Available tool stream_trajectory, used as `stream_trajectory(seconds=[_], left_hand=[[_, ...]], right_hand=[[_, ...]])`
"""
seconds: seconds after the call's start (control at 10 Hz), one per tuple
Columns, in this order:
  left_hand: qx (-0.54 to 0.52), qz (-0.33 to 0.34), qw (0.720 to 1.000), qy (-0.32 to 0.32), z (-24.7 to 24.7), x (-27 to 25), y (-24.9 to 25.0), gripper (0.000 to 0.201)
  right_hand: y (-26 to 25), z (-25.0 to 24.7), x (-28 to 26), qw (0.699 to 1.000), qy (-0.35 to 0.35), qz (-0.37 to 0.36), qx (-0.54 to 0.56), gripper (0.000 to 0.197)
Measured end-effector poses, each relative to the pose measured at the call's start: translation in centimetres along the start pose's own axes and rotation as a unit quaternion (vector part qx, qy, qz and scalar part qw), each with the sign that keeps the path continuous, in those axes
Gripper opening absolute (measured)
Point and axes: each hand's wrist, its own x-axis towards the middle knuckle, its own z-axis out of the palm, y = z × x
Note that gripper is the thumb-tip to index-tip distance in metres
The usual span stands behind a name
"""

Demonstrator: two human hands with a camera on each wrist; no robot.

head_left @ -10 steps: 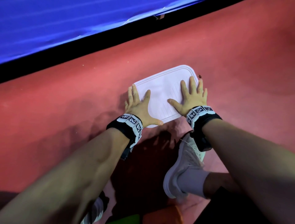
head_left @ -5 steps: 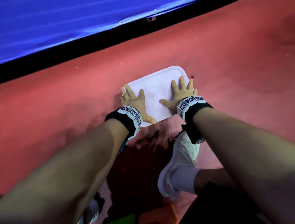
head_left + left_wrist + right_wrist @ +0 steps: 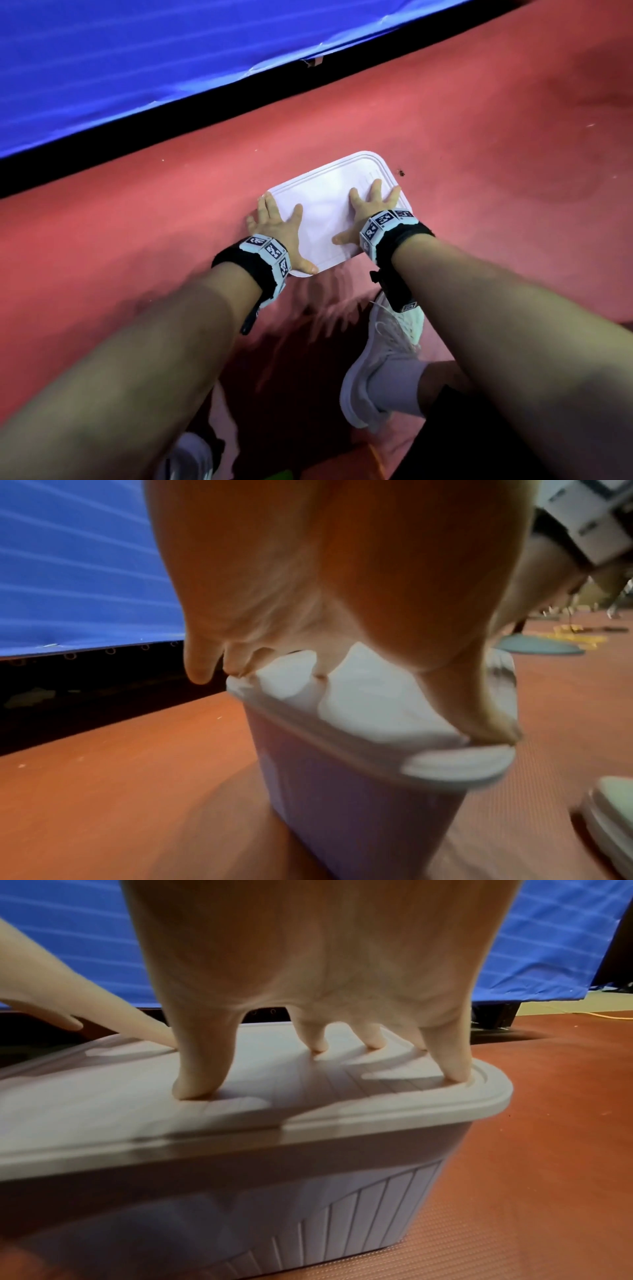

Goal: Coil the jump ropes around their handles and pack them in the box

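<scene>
2 flat hands press the lid (image 3: 329, 202) of the box (image 3: 308, 1204), which sits on the red floor (image 3: 137, 240): left hand (image 3: 275, 228) at the lid's left edge, right hand (image 3: 368, 214) near its right edge, both splayed, gripping nothing. Push evenly along each rim so all corners seat.

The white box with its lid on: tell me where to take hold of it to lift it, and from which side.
Grip the box under the overhanging rim of its lid, one hand at each short end, fingers hooked beneath. The walls taper downward and look smooth, so squeezing them would probably slip; the lip gives a ledge. The left hand and right hand already lie flat on top near those ends.
</scene>
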Motion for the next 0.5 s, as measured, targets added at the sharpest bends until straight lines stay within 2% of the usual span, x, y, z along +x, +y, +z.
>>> stream_trajectory(seconds=[0.1,0.3,0.4,0.5], left_hand=[[-0.034,0.007,0.999,0.002,0.7,0.1,-0.5,0.132],[-0.029,0.002,1.000,0.002,-0.2,-0.5,-0.2,0.133],[-0.025,0.004,0.999,0.023,-0.1,-1.6,0.1,0.122],[-0.041,0.027,0.994,0.094,-0.6,-2.3,-0.2,0.091]], right_hand=[[-0.2,0.7,0.7,1.000,0.000,0.010,0.021,0.115],[0.4,0.3,-0.1,0.999,0.001,0.006,0.042,0.113],[0.3,0.4,-1.0,0.998,0.013,0.006,0.066,0.098],[-0.4,0.2,-1.9,0.994,0.068,-0.018,0.089,0.072]])
